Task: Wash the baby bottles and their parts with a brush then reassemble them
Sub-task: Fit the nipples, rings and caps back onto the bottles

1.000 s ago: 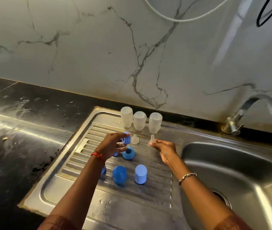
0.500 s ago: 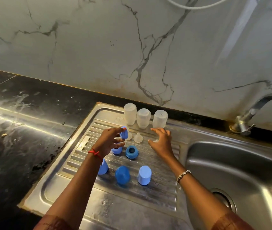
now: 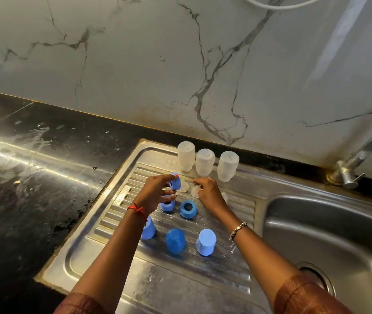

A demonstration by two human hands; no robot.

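The left hand (image 3: 158, 196) pinches a blue ring (image 3: 174, 181) on edge between thumb and fingertips. Just beside it, the right hand (image 3: 211, 194) nips a clear teat (image 3: 195, 190) in curled fingers. Ring and teat are close but apart, raised off the metal, probably so the teat can be pushed through the ring. Reassembly looks begun, and no brush is in view.

A second teat (image 3: 184, 187) lies on the drainboard (image 3: 158, 279) below the gap between the hands. A third teat (image 3: 225, 197) seems to peep from behind the right hand, too hidden to be sure.

Nearer the person, a second ring (image 3: 167, 205) and a third ring (image 3: 188, 208) sit hole-up, within easy reach. In front of those stand three blue caps (image 3: 175, 240) in a row, dome-up, the left one partly under the forearm.

Three clear bottles (image 3: 205, 162) stand upside down along the back rim, likely to drain.

That makes three bottles, three rings, three caps and probably three teats, one set each.

The basin (image 3: 316, 234) and tap (image 3: 350, 168) are to the right, and the black desk (image 3: 33, 189) is to the left.
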